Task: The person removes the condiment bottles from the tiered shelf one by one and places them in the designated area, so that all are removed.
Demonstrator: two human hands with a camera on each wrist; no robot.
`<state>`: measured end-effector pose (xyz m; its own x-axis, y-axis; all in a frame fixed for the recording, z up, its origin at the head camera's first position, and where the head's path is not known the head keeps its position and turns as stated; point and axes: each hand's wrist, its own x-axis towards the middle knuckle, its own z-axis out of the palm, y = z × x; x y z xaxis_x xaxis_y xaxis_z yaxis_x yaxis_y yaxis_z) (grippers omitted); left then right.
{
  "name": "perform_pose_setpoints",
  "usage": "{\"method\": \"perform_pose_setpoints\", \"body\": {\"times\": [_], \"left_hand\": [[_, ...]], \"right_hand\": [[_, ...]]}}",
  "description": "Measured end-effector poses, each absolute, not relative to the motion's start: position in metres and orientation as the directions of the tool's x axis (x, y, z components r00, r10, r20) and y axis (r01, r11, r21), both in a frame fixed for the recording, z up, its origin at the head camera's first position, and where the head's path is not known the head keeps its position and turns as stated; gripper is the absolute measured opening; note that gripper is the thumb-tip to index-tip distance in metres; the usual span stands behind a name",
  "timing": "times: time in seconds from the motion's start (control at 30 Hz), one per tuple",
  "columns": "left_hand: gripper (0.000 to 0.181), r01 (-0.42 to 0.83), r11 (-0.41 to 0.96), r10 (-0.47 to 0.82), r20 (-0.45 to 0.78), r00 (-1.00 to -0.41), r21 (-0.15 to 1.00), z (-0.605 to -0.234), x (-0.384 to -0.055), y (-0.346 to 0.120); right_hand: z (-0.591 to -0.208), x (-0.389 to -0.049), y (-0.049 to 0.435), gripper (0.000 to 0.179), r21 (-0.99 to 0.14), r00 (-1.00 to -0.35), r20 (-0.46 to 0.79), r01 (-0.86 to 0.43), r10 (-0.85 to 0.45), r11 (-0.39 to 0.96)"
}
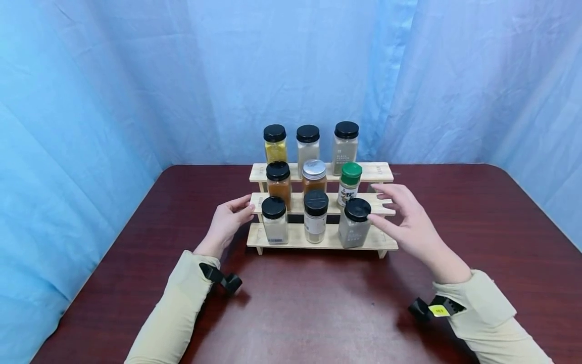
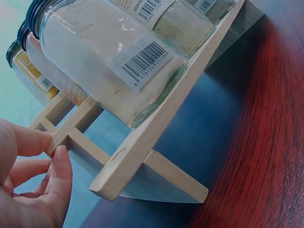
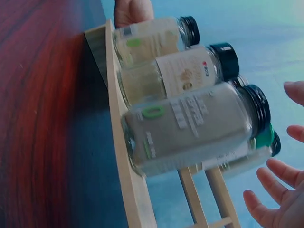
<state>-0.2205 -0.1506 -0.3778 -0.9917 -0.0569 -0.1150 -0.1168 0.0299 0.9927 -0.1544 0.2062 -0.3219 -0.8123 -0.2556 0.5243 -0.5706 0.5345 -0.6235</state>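
Note:
A three-tier wooden spice rack (image 1: pixel 327 237) stands on the table with several spice jars on it. My left hand (image 1: pixel 230 222) pinches the left end of the middle shelf (image 2: pixel 71 130) between thumb and finger. My right hand (image 1: pixel 406 222) is at the rack's right side, fingers spread apart and nothing between them. Nearest to it is a black-lidded jar of grey powder (image 1: pixel 354 225) on the bottom shelf; in the head view the thumb tip overlaps its lid edge. In the right wrist view that grey jar (image 3: pixel 190 128) stands apart from the fingers (image 3: pixel 280 190).
Beside the grey jar are a black-capped shaker (image 1: pixel 316 217) and a jar of pale powder (image 1: pixel 275 222). A green-capped bottle (image 1: pixel 349 184) and a silver-lidded jar (image 1: pixel 314 177) share the middle shelf. Black-lidded jars (image 1: pixel 345 146) line the top. Blue curtains (image 1: pixel 291 76) surround the dark red table (image 1: pixel 309 313).

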Motion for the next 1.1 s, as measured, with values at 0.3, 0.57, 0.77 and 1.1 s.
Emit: {"method": "perform_pose_setpoints", "body": {"times": [0.3, 0.57, 0.77, 1.1], "left_hand": [[0.043, -0.095, 0.026, -0.049, -0.094, -0.994, 0.995, -0.379, -0.219, -0.15], [0.044, -0.09, 0.022, -0.047, -0.089, -0.995, 0.996, -0.379, -0.218, -0.15], [0.044, -0.095, 0.021, -0.034, -0.094, -0.995, 0.995, -0.378, -0.216, -0.15], [0.046, -0.101, -0.004, -0.039, -0.101, -0.994, 0.995, -0.379, -0.217, -0.15]], "right_hand": [[-0.331, -0.152, 0.193, 0.062, -0.514, -0.785, 0.525, -0.6, -0.328, 0.613], [-0.339, -0.155, 0.186, 0.061, -0.474, -0.735, 0.571, -0.66, -0.367, 0.583], [-0.344, -0.155, 0.183, 0.06, -0.457, -0.729, 0.586, -0.658, -0.354, 0.599], [-0.348, -0.157, 0.18, 0.06, -0.511, -0.754, 0.562, -0.64, -0.34, 0.573]]}}
